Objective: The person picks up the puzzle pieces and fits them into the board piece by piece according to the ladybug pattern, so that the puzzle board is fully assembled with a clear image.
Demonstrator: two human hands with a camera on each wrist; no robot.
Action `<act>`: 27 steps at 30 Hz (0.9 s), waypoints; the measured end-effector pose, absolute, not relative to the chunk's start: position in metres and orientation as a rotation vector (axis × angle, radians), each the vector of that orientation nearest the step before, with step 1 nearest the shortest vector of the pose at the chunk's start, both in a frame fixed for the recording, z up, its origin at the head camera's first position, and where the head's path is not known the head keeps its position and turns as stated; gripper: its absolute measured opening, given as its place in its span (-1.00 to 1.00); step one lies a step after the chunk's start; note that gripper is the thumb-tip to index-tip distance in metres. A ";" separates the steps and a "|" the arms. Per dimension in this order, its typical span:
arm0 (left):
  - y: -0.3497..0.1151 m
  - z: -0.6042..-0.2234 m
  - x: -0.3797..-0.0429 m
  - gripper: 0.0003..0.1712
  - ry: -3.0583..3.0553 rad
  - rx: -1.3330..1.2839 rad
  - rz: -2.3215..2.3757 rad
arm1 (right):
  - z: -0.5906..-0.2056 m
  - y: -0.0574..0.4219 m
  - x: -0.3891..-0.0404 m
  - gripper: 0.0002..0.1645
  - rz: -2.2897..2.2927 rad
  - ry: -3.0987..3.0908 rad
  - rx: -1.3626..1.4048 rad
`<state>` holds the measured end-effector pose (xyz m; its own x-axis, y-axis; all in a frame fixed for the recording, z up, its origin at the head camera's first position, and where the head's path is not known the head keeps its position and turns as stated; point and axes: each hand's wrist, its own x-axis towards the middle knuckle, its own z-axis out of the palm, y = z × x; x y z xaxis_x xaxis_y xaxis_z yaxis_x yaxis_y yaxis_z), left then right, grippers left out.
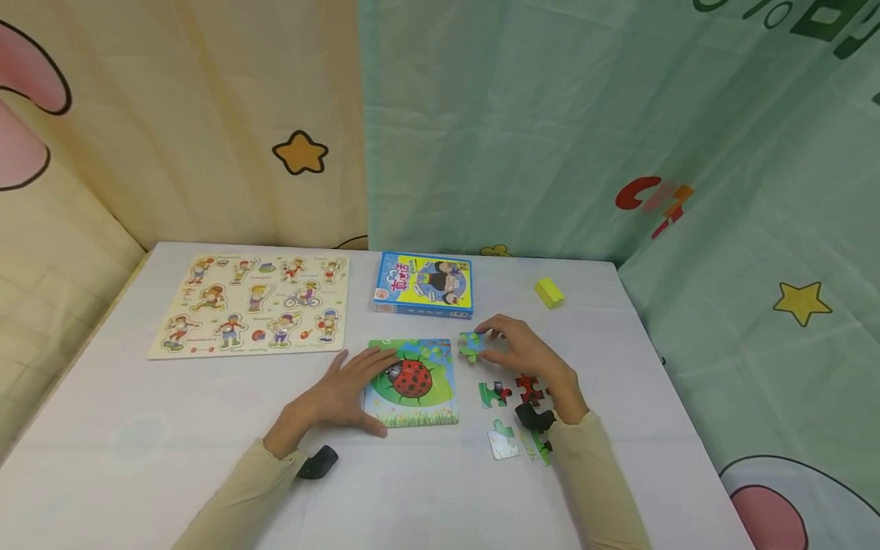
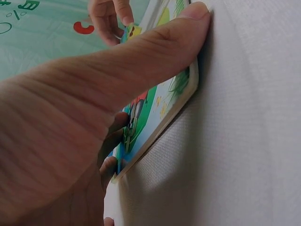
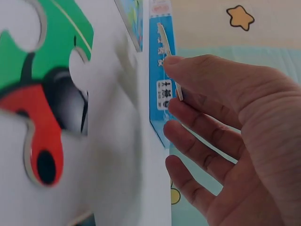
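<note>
L hand (image 1: 346,389) on puzzle tray (image 1: 429,401), R hand (image 1: 524,350) pinching pc (image 1: 470,345), closed box (image 1: 423,286)

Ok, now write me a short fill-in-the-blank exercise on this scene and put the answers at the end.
1. The left hand touches the small board that pictures a spotted red ____.
2. The right hand pinches a puzzle piece between its fingers and its ____.
3. The small block beyond the right hand is coloured ____.
4. In the head view, the large picture board lies to the ____ of the blue box.

Missing words: ladybug; thumb; yellow; left.
</note>
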<state>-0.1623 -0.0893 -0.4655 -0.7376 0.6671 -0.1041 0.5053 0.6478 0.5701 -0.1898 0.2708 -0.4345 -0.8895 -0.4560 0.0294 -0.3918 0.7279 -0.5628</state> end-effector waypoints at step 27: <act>-0.090 -0.462 -0.161 0.31 2.566 0.939 0.761 | -0.444 0.216 -0.196 -0.53 -0.663 2.798 -0.754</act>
